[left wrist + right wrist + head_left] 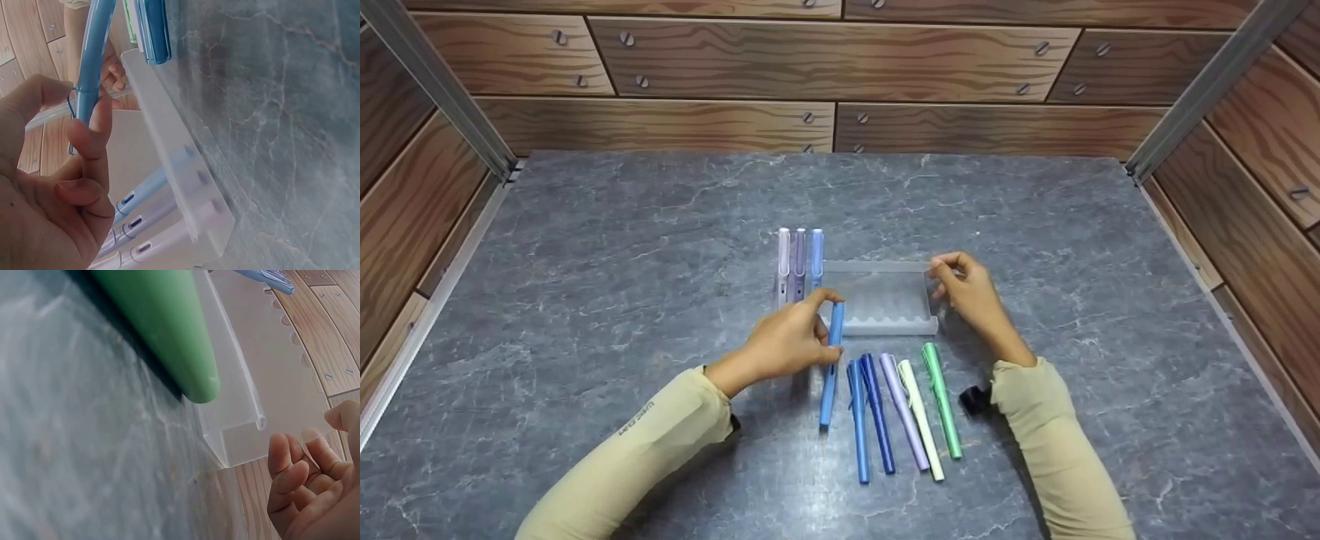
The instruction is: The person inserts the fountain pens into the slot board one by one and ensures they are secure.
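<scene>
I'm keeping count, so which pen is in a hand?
The blue pen pinched by the left hand; three other pens rest in the clear tray, five more lie on the tabletop.

Grey marbled tabletop [622, 247]; wood-patterned panels [832, 64] behind and both sides; metal posts [446, 86] at far corners.

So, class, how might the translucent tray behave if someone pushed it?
The translucent tray is probably light for its size, since its walls look thin. It is likely fairly stiff, as its long edges run straight. The three pens lying in it might shift, though its scalloped edge could limit rolling.
</scene>
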Demonstrator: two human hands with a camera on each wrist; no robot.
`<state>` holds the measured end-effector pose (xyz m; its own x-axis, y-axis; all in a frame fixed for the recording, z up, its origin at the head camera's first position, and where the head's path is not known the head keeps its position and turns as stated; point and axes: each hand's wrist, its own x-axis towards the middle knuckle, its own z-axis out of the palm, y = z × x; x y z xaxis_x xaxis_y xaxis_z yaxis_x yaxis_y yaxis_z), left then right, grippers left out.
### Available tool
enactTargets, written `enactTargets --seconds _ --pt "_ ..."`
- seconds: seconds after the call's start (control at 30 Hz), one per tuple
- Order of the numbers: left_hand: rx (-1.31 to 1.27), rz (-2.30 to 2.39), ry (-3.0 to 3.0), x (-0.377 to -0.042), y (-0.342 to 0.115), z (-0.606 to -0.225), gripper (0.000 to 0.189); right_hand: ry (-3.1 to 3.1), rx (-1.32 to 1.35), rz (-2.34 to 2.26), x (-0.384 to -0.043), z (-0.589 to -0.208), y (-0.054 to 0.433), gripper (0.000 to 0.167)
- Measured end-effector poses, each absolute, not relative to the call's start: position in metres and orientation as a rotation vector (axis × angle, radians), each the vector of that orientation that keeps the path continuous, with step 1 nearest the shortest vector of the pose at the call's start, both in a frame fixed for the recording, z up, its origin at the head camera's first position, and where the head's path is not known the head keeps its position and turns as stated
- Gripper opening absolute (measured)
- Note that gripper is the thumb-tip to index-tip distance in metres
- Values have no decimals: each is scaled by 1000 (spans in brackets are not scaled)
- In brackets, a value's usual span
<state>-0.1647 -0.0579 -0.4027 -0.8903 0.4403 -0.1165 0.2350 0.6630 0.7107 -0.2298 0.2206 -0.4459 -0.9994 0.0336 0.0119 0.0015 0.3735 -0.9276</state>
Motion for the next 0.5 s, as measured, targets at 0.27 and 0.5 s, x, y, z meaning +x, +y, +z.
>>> enactTargets --seconds 0.27,0.5 --pt "566 1126 2697 -167 -59 -401 64 -2576 -11 1750 -231 -448 221 27" --pt "589 1148 2788 -168 -58 -395 66 -2567 -22 1738 -231 -448 221 26"
